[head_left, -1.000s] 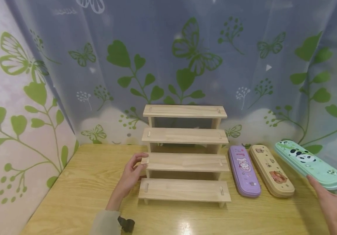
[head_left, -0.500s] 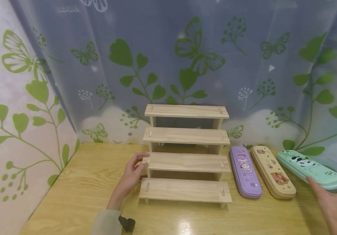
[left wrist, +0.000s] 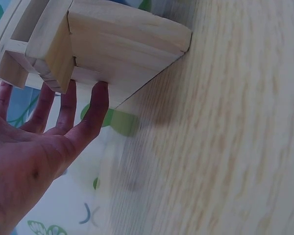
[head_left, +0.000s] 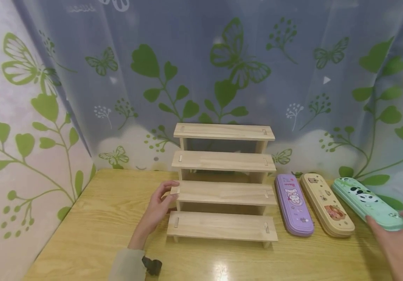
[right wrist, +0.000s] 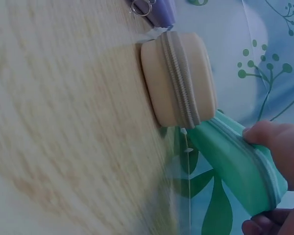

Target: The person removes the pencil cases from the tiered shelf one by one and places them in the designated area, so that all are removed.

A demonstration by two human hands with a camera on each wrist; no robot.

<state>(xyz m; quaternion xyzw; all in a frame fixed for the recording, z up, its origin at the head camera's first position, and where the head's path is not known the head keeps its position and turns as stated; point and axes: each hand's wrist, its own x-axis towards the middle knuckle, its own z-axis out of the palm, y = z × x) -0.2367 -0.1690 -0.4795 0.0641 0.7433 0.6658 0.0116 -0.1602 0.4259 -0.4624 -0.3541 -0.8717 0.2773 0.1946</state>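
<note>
A four-step wooden display stand [head_left: 224, 192] stands mid-table in the head view. My left hand [head_left: 158, 207] holds the left end of its second step from the bottom. In the left wrist view the fingers [left wrist: 95, 110] touch the stand's side panel. At the far right, my right hand [head_left: 399, 244] grips the near end of a mint-green pencil case [head_left: 366, 199] with a panda on its lid. The thumb lies along its zip side in the right wrist view, where the case [right wrist: 235, 164] slants upward from behind the beige one.
Between the stand and the green case lie a purple pencil case [head_left: 294, 207] and a beige pencil case [head_left: 327, 207], side by side on the wooden table [head_left: 110, 218]. A curtain [head_left: 194, 78] with butterflies and leaves hangs behind the table.
The green pencil case has come down and drawn slightly left, its near end lower, with my right hand still gripping it. My left hand stays on the stand.
</note>
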